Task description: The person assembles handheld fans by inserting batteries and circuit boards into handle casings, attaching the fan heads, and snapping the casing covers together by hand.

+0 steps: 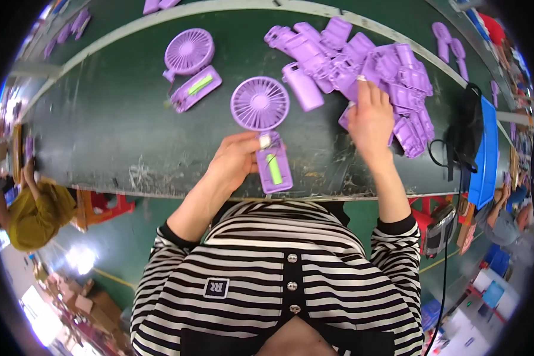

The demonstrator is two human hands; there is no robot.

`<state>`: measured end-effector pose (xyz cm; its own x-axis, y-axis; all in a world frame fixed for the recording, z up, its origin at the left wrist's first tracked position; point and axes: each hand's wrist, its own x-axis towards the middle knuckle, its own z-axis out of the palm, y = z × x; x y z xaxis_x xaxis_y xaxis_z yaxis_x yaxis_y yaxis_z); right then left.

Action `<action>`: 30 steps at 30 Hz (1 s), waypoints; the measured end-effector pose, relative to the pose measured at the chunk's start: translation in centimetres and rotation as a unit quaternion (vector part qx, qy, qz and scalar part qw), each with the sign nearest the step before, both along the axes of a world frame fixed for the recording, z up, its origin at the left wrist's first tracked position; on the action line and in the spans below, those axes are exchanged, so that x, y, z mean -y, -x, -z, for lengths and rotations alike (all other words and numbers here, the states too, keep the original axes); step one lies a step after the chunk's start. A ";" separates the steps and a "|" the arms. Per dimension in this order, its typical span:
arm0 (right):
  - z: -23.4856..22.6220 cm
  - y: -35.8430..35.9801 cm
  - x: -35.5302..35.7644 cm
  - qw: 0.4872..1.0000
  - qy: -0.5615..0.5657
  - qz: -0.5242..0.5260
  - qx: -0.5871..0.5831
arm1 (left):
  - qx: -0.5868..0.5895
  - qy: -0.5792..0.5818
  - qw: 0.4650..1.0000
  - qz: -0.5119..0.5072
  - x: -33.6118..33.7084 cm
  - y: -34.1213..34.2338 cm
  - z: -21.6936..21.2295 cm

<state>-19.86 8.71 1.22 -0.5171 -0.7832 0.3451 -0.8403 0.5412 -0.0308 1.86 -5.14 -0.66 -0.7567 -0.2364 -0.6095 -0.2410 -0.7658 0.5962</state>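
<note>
My left hand (236, 159) grips a purple hand-held fan (261, 107) by its open handle (274, 167), where a green battery shows. The round fan head lies on the dark green table. My right hand (371, 121) reaches into a pile of purple plastic handle covers (362, 65) at the right, its fingers pressed on one cover at the pile's edge. A second purple fan (188, 52) with an open handle and green battery (197, 88) lies at the far left of the table.
The dark green table (113, 136) has a pale rim at the far side. A blue bin (486, 154) and a black cable (457, 142) sit at the right edge. More purple parts (448, 38) lie beyond. Other people sit at left (32, 207) and right (504, 219).
</note>
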 end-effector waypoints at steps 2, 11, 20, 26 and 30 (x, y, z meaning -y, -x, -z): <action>0.6 0.6 0.4 1.000 -0.016 -0.004 -0.016 | 0.007 0.003 1.000 -0.003 -0.1 0.6 0.0; 1.6 2.1 0.8 0.995 0.072 -0.051 -0.036 | 0.025 0.027 0.999 -0.006 -0.8 0.6 0.5; 0.9 3.0 0.3 0.988 0.138 -0.050 0.056 | 0.018 0.019 1.000 -0.005 -0.6 -0.3 0.7; -3.2 -4.9 -0.9 0.611 0.239 -0.096 0.749 | 0.031 0.010 0.998 -0.050 -1.6 0.2 0.5; -2.0 -7.3 -0.2 0.610 0.123 -0.052 0.781 | 0.033 0.017 0.997 -0.074 -2.3 0.7 -0.6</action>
<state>-12.52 8.95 3.20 -0.3170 -0.8642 -0.3907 0.2882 0.3047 -0.9078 1.21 -2.83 -0.08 -0.6703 -0.3646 -0.6464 -0.1661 -0.7752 0.6095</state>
